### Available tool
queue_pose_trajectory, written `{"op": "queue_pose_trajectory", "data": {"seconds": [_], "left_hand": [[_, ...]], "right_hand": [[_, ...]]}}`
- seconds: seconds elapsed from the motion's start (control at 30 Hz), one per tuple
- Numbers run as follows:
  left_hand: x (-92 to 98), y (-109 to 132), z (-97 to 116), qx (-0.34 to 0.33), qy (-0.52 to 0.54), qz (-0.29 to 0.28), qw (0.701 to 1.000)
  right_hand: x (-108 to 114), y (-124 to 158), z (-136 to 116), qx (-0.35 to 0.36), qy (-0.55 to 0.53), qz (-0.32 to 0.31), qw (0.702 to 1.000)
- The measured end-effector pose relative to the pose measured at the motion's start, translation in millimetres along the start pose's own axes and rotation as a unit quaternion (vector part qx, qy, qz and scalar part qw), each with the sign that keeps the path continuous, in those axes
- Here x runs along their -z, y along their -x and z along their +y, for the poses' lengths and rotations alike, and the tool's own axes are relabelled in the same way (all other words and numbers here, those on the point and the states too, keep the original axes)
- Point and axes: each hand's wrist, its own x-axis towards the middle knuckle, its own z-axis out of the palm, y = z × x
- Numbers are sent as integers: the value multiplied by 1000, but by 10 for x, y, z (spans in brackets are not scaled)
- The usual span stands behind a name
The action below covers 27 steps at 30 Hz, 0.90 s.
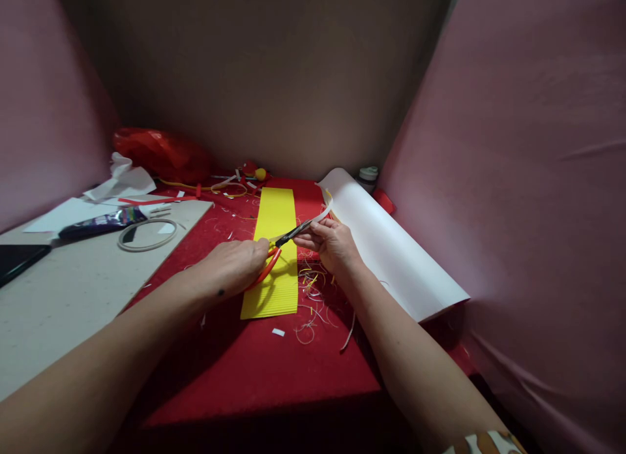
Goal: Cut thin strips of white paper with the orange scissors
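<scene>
My left hand is closed round the orange-red handles of a pair of scissors. The dark blades point right, towards my right hand. Between its thumb and fingers my right hand pinches a thin pale strip, which curls up and away with some yellow at its far end. The blade tips meet the strip at my fingertips; whether they are closed on it I cannot make out. Under the scissors lies a yellow corrugated sheet, with a red corrugated sheet beside it.
Thin offcuts are scattered over the red cloth. A curved white sheet lies at right. At left, a pale board bears a ring, a dark tube and a black device. Behind is a red bag.
</scene>
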Motion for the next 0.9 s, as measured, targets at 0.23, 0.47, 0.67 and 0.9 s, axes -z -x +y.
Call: {"op": "queue_pose_trajectory", "data": {"seconds": [0.23,0.47,0.67,0.9], "left_hand": [[-14,-19,-25,-5,-13,9,1000],[-39,-24,-17,4,35,6,999],[2,27,29,-11,17,-2,1000],[10,6,11,-10,-15,8,1000]], "right_hand": [[19,-13,2,4,0,4,1000],[-15,-1,25,0,8,-3,1000],[-64,36,26,-8,17,-6,1000],[-65,42,11,-8,24,3,1000]]}}
